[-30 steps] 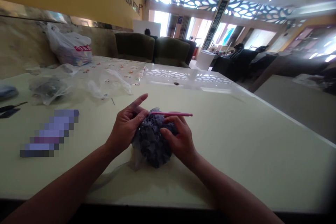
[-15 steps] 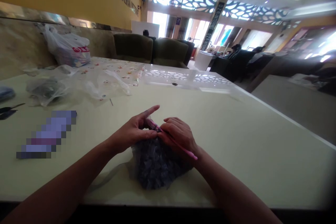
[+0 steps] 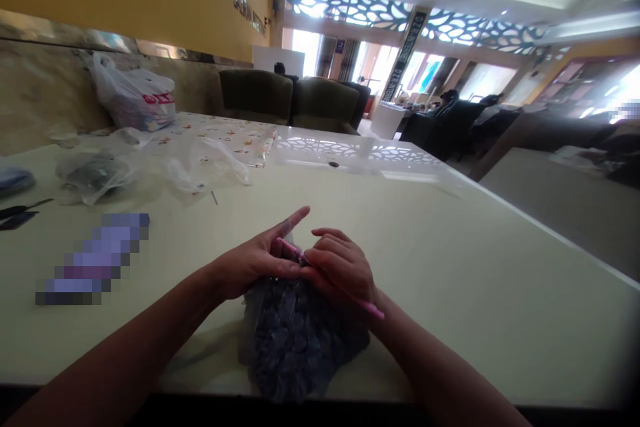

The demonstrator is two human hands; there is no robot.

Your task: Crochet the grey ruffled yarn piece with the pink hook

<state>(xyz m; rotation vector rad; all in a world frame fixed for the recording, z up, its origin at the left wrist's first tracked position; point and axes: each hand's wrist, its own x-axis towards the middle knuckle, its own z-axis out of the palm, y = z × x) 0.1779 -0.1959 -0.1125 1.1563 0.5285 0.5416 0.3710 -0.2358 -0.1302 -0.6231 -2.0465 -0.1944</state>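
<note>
A dark grey-blue textured piece, made of many small overlapping tufts, hangs below both hands at the table's front edge. My left hand pinches its top edge between thumb and fingers, with the index finger pointing up and away. In my right hand is a thin pink hook-like tool; its handle sticks out beneath the palm toward the wrist. The tool's other end reaches across to the left fingers, where the fingertips of both hands meet. The exact tip and any strand there are too small to make out.
Left on the pale table are a blurred-out purple item, black scissors, clear plastic bags and a small metal pin. Farther back stand a white carrier bag and dark armchairs.
The dark piece hangs lower and farther over the front edge. Both hands have shifted slightly down, and the tool's handle has dropped a little to the right with the right hand.
</note>
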